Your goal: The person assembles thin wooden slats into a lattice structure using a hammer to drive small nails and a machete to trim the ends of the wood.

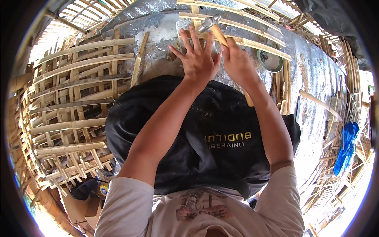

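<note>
My right hand [239,63] is closed round the wooden handle of a hammer [219,34]. Its metal head hangs over pale bamboo slats [252,42], beyond my fingertips. The lower end of a wooden handle shows below my right wrist. My left hand [197,57] lies open with its fingers spread, palm down, close beside the hammer. Its fingertips reach to the slats; whether they press on them I cannot tell. The slats cross a short upright bamboo strip at their left ends. A dark cloth [173,118] with yellow and white lettering covers my lap.
Stacked bamboo lattice panels [75,91] fill the left side. One loose bamboo strip [139,59] lies between them and my left hand. A round green-rimmed container [270,60] sits right of my right hand. Blue plastic [346,146] hangs among bamboo strips at the far right.
</note>
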{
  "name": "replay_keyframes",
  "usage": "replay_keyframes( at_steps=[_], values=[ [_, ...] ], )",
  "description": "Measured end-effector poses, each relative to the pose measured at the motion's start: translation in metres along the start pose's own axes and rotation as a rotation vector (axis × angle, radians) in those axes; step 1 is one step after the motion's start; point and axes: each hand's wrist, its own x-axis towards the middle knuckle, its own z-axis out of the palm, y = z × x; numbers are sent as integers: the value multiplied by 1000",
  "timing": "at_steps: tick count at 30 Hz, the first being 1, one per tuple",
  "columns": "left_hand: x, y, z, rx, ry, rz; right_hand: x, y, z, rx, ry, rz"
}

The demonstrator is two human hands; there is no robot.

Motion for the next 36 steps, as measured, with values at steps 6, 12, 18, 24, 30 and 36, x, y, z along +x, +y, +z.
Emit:
replay_keyframes(
  at_steps=[6,12,18,24,30,36],
  values=[
    [-3,-6,4,-14,19,17,6,-19,-16,115,150,-137],
    [1,-3,3,-31,22,4,-1,-9,-6,-1,-46,-56],
    [-4,-7,5,-26,29,13,3,-19,-10,68,213,-195],
    [6,0,4,-27,47,21,-4,-12,-2,-59,136,-168],
    [1,-2,8,-51,61,22,2,-9,-1,-100,259,-221],
    [-7,-7,9,-35,28,16,0,-29,-10,103,155,-120]
  ],
)
